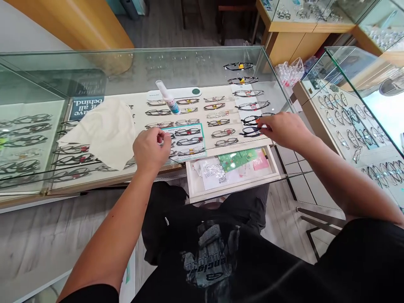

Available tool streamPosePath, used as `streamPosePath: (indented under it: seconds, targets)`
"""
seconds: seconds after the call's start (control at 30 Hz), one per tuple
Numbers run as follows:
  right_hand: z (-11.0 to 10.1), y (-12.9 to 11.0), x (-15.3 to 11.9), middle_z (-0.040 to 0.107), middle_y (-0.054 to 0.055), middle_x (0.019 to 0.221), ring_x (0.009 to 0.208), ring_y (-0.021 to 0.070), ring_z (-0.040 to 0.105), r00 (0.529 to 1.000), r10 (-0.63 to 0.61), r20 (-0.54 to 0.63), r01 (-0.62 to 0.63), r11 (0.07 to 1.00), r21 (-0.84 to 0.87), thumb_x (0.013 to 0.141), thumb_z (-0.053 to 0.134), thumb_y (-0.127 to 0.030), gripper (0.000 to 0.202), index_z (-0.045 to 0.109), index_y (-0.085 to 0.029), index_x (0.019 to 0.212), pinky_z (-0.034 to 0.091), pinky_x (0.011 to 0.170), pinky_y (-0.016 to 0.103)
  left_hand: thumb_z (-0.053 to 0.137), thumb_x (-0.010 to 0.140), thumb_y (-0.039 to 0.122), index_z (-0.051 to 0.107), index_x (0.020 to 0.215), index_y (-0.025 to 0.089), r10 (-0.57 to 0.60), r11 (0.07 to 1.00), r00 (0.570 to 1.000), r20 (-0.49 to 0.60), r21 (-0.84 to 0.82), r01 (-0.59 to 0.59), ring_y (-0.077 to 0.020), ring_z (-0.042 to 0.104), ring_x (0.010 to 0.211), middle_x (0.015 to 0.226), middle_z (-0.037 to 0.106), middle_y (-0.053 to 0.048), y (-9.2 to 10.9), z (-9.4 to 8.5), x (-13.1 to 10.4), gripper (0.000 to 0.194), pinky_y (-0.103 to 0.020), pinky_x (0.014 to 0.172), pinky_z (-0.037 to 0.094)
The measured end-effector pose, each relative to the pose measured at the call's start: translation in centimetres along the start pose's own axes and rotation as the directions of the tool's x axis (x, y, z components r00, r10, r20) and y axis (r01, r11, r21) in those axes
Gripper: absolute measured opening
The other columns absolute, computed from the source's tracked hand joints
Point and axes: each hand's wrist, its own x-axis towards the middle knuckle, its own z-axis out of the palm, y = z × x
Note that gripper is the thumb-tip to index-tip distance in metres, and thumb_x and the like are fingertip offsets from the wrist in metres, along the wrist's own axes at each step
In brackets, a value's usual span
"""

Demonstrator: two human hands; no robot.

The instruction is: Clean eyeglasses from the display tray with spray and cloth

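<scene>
My left hand [151,149] is curled closed over the front of the glass display counter [126,52], beside a cream cloth [110,126]. Whatever its fingers may hold is hidden. On the right, my right hand [284,130] pinches at the end of a pair of dark-framed eyeglasses [251,132] with bluish lenses. Just behind that pair is another dark pair with a red tag [251,120]. Between my hands, rows of eyeglasses [218,122] lie on white boards inside the counter. A spray bottle [168,99] with a clear cap stands on the glass.
An open shallow drawer [189,185] with papers and a green card juts out before my lap. More glass cases [315,94] with eyeglasses stand to the right. A plastic bag [289,72] sits behind the counter's corner. A yellow column [104,25] rises behind the left side.
</scene>
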Motion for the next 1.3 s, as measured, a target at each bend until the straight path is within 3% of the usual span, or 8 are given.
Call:
streamPosePath:
  seconds: [0.27,0.6,0.7,0.83,0.93,1.03,1.17,1.3]
  targets:
    - [2.4,1.9,0.8,0.083,0.015,0.108,0.094,0.0319,0.074,0.992,0.115,0.046,-0.110,0.989,-0.098,0.103,0.056,-0.036,0.034,0.079,-0.025,0.126,0.044,0.073,0.036,0.056,0.095,0.037,0.056,0.085,0.024,-0.002,1.000,1.000,-0.004,-0.002,0.002,-0.0285,0.060,0.088,0.080,0.062,-0.007,-0.1,0.1,0.1,0.016,-0.039,0.078,0.041]
    - [1.9,1.4,-0.1,0.083,0.016,0.111,0.096,0.0334,0.076,0.991,0.129,0.044,-0.124,0.986,-0.108,0.104,0.054,-0.038,0.039,0.073,-0.025,0.137,0.046,0.075,0.038,0.062,0.094,0.039,0.057,0.092,0.024,-0.029,0.994,0.998,0.054,-0.102,0.034,-0.0238,0.059,0.085,0.085,0.061,-0.005,0.0,-0.9,0.2,0.015,-0.037,0.079,0.045]
    - [0.3,-0.1,-2.0,0.083,0.012,0.102,0.088,0.0315,0.076,0.996,0.079,0.043,-0.076,0.994,-0.075,0.105,0.053,-0.044,0.039,0.072,-0.027,0.134,0.045,0.073,0.037,0.077,0.087,0.041,0.058,0.119,0.025,-0.106,0.961,0.993,0.058,-0.251,0.117,-0.0215,0.063,0.090,0.109,0.064,-0.007,-0.2,-1.0,2.4,0.041,-0.037,0.081,0.053]
    - [0.0,-3.7,-4.9,0.084,0.009,0.098,0.085,0.0311,0.077,0.968,-0.136,0.212,0.135,0.991,0.022,0.104,0.057,-0.052,0.035,0.075,-0.029,0.124,0.046,0.071,0.037,0.092,0.077,0.034,0.048,0.142,0.029,-0.041,0.890,0.996,-0.076,-0.456,0.002,-0.0284,0.065,0.120,0.143,0.057,-0.015,-0.5,1.7,7.8,0.078,-0.045,0.096,0.057]
    - [2.0,-5.8,-7.0,0.085,0.011,0.111,0.099,0.0333,0.079,0.894,-0.283,0.346,0.259,0.959,0.116,0.103,0.060,-0.047,0.034,0.073,-0.026,0.127,0.051,0.078,0.039,0.091,0.079,0.029,0.053,0.138,0.027,-0.029,0.834,0.999,-0.025,-0.551,0.010,-0.0279,0.069,0.119,0.134,0.064,-0.013,0.2,4.2,10.9,0.070,-0.048,0.100,0.058]
    - [4.5,-6.1,-8.3,0.083,0.012,0.122,0.112,0.0345,0.078,0.851,-0.328,0.410,0.263,0.942,0.208,0.105,0.058,-0.043,0.034,0.072,-0.023,0.129,0.053,0.086,0.041,0.082,0.086,0.024,0.062,0.119,0.020,-0.038,0.814,0.999,0.034,-0.578,0.051,-0.0232,0.072,0.106,0.116,0.073,-0.010,1.6,4.8,11.5,0.039,-0.042,0.098,0.059]
    - [6.1,-5.5,-8.1,0.083,0.009,0.107,0.098,0.0292,0.078,0.848,-0.327,0.417,0.193,0.924,0.331,0.108,0.049,-0.049,0.038,0.074,-0.023,0.122,0.052,0.083,0.037,0.073,0.093,0.030,0.064,0.113,0.016,-0.001,0.798,0.999,0.035,-0.602,0.021,-0.0180,0.073,0.099,0.114,0.076,-0.009,2.4,1.7,9.7,0.026,-0.035,0.091,0.059]
    - [6.7,-5.9,-5.3,0.081,0.009,0.102,0.092,0.0264,0.076,0.853,-0.325,0.407,0.183,0.919,0.349,0.107,0.049,-0.046,0.038,0.075,-0.021,0.121,0.050,0.080,0.035,0.069,0.099,0.044,0.060,0.127,0.009,-0.004,0.847,1.000,0.003,-0.532,0.005,-0.0168,0.072,0.108,0.123,0.075,-0.009,-0.5,-3.8,7.6,0.045,-0.034,0.091,0.057]
